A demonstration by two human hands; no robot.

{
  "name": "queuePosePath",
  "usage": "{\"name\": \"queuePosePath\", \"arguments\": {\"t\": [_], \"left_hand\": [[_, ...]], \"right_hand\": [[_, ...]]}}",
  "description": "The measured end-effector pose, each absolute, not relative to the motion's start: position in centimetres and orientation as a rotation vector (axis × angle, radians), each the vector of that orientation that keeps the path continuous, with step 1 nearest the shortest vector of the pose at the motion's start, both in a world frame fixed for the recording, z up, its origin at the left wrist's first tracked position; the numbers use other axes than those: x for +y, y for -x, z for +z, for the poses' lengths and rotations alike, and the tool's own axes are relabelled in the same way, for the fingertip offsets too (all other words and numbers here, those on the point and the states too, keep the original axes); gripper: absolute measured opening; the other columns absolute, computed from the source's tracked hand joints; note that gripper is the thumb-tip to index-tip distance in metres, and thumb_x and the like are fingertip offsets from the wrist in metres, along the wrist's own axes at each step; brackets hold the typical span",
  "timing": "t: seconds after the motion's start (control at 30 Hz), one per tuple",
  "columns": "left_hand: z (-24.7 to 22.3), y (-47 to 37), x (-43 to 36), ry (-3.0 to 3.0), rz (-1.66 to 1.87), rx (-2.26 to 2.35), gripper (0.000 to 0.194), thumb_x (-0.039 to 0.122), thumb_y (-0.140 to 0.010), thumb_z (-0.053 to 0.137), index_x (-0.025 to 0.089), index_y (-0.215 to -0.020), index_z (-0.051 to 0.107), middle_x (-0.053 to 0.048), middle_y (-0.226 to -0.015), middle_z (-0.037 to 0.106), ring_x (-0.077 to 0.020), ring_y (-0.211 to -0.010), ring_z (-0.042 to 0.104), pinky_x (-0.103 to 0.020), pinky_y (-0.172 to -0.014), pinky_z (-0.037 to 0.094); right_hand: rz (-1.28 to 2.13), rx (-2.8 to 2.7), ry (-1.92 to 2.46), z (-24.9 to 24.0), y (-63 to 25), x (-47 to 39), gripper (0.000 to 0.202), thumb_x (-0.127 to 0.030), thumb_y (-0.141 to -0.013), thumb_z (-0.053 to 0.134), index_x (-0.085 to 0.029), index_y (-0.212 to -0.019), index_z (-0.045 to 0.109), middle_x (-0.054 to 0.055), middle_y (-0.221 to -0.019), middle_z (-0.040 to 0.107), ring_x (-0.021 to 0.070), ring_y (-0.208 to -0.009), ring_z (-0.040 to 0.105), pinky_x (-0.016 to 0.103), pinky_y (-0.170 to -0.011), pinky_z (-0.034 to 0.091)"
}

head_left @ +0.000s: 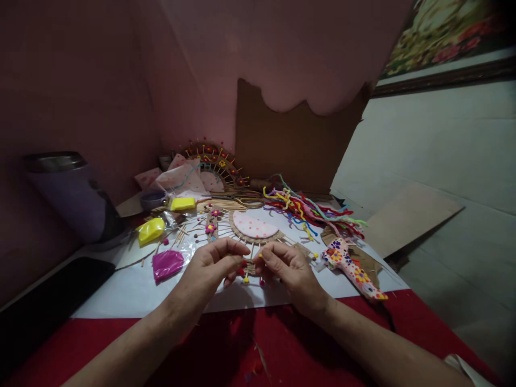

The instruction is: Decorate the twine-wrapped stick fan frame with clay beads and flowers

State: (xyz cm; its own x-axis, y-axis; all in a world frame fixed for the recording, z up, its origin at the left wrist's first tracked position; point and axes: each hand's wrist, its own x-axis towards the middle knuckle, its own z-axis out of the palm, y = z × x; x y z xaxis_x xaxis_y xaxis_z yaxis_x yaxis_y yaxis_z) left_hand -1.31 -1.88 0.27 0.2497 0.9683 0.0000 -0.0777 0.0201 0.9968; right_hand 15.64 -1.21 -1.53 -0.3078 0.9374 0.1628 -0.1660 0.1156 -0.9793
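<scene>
Your right hand (289, 267) pinches a likely soft yellow bit (260, 256), best gripped side-on; left hand (215, 262), nine o'clock, curls narrow, hold unclear.

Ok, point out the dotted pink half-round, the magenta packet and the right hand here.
Dotted pink half-round (255, 225): head view, middle of its dotted face.
Magenta packet (167, 266): head view, middle of its upper face.
Right hand (293, 270): head view, back of the hand.

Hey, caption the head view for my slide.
Left hand and right hand close together at a cardboard craft, colorful yarn lying beyond.
</scene>
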Motion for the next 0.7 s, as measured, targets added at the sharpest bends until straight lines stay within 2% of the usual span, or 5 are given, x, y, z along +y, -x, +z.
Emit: {"name": "queuePosePath", "arguments": {"t": [0.17,0.37,0.53,0.7], "left_hand": [[0.01,1.21,-2.08,-1.187,1.088,0.848,0.016,0.018,-0.079,0.055,0.018,-0.095,0.057,0.0,-0.071,0.06,-0.0093,-0.059,0.048,-0.022,-0.054,0.035],[-0.15,1.25,-2.03,-1.19,1.031,0.673,0.015,0.028,-0.081,0.059,0.015,-0.088,0.058,-0.005,-0.072,0.065,-0.014,-0.066,0.057,-0.027,-0.063,0.043],[-0.33,1.4,-1.86,-1.214,1.025,0.804,0.019,0.031,-0.078,0.065,0.016,-0.09,0.063,0.0,-0.062,0.06,-0.0096,-0.054,0.052,-0.022,-0.053,0.04],[-0.16,1.12,-1.79,-1.202,1.037,0.848,0.022,0.031,-0.07,0.072,0.015,-0.081,0.062,-0.001,-0.062,0.062,-0.0104,-0.054,0.052,-0.022,-0.051,0.041]], "right_hand": [[1.282,-1.434,0.851,-1.29,-15.61,-1.37,0.023,-0.036,-0.072,0.071,-0.016,-0.073,0.06,-0.002,-0.065,0.058,0.0072,-0.053,0.048,0.019,-0.049,0.039],[0.961,-1.544,0.882,-1.6,-15.63,-1.51,0.016,-0.034,-0.08,0.064,-0.018,-0.076,0.064,-0.001,-0.069,0.06,0.009,-0.057,0.05,0.022,-0.052,0.04],[0.835,-1.597,0.877,-1.86,-15.66,-1.66,0.01,-0.03,-0.08,0.065,-0.02,-0.078,0.068,0.0,-0.071,0.061,0.0123,-0.064,0.053,0.026,-0.058,0.042],[0.805,-1.602,0.887,-1.74,-15.69,-1.8,0.009,-0.029,-0.079,0.066,-0.021,-0.078,0.07,0.002,-0.071,0.063,0.0142,-0.065,0.055,0.027,-0.059,0.043]]}}
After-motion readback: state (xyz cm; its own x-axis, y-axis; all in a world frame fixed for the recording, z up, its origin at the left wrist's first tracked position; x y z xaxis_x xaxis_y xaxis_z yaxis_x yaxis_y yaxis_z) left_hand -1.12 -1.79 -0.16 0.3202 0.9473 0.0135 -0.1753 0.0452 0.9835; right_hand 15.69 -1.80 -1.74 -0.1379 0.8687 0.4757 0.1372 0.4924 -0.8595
